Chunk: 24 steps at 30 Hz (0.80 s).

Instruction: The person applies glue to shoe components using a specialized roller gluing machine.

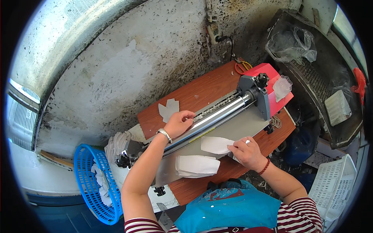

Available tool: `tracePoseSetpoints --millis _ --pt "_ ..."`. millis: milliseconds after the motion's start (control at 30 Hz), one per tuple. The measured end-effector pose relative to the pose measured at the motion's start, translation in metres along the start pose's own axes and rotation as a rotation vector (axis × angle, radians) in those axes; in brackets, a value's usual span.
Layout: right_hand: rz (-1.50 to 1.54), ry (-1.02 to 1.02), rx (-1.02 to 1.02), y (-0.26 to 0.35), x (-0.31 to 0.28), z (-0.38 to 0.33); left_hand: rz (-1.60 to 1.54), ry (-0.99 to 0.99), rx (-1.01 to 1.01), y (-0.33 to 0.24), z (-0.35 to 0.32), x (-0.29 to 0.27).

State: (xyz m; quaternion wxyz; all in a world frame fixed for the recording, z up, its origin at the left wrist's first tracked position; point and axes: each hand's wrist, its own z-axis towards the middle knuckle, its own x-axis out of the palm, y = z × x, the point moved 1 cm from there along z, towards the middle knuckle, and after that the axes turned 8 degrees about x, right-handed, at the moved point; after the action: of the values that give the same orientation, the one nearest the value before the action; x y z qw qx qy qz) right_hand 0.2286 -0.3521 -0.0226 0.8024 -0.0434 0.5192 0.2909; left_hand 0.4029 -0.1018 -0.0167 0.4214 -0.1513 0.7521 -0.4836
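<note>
A roller machine with a shiny metal roller (217, 114) and a red end housing (274, 87) lies slantwise across the wooden table. My left hand (180, 123) reaches over the roller to its far side, fingers curled together; what they hold, if anything, is hidden. On the near side, my right hand (248, 153) pinches the right end of a flat white piece (215, 145) with tapered ends, just above the metal plate (248, 122). A stack of similar white pieces (197, 166) lies left of it on the plate. Several loose white pieces (169, 110) rest behind the roller, beside my left hand.
A blue plastic basket (79, 174) with white pieces inside stands at the left, near a bundle of pale cord (119, 145). To the right are a dark metal trough (311, 83) with a clear plastic bag (291, 43) and a white basket (334, 188). A stained wall (116, 73) rises behind.
</note>
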Motion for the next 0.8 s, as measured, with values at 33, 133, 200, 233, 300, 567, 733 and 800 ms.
tracePoseSetpoints --millis 33,133,200,233,300,567,733,800 --pt "-0.026 -0.023 0.029 0.001 0.000 0.001 0.001 -0.003 0.000 0.006 0.003 0.003" --pt "-0.016 -0.031 0.060 0.006 0.007 0.008 0.207 0.041 0.067 0.017 0.015 0.010" --pt "-0.025 -0.022 0.066 0.010 0.012 0.015 0.277 0.047 0.055 0.021 0.025 0.013" --pt "-0.033 -0.013 0.076 0.012 0.014 0.019 0.347 0.057 0.042 0.023 0.027 0.012" --pt "-0.040 -0.015 0.077 0.011 0.018 0.023 0.245 0.100 -0.025 0.011 0.030 0.009" --pt "-0.009 -0.028 0.052 0.008 0.022 0.017 0.125 0.138 -0.003 0.025 0.027 -0.001" --pt "-0.001 -0.022 0.066 0.009 0.031 0.024 0.099 0.134 -0.054 0.031 0.029 -0.005" --pt "0.049 -0.020 0.075 0.012 0.031 0.027 0.099 0.059 -0.056 0.049 0.035 -0.012"
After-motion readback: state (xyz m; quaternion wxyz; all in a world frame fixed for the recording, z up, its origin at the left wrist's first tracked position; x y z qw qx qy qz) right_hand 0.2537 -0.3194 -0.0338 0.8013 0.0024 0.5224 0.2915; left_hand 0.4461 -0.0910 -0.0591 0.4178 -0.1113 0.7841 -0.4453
